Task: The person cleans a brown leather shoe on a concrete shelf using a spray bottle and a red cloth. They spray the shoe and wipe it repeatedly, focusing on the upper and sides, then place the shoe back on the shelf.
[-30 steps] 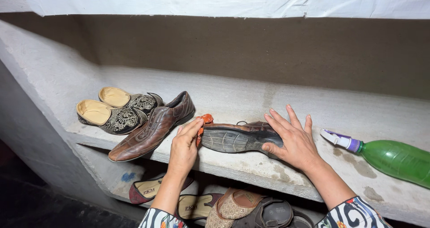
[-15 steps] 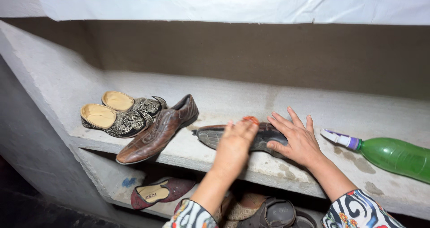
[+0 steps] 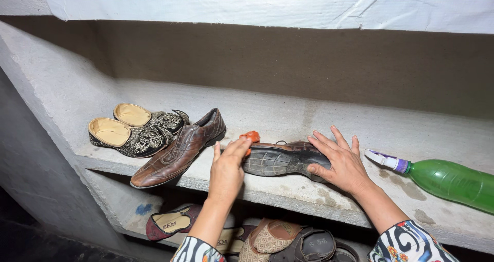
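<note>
At centre frame we judged the stiff, light brown leather shoe (image 3: pixel 280 159) best steadied heelward, where our right hand (image 3: pixel 343 163) pressed flat, our left hand (image 3: pixel 228 170) pinching an orange cloth (image 3: pixel 251 137).

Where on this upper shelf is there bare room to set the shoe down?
Bare concrete shelf runs behind the tipped brown shoe, from the upright brown shoe to the green spray bottle. A small patch lies in front, between the right hand and the bottle. Crowded at left: embroidered slippers, and the left hand with an orange cloth.
</note>
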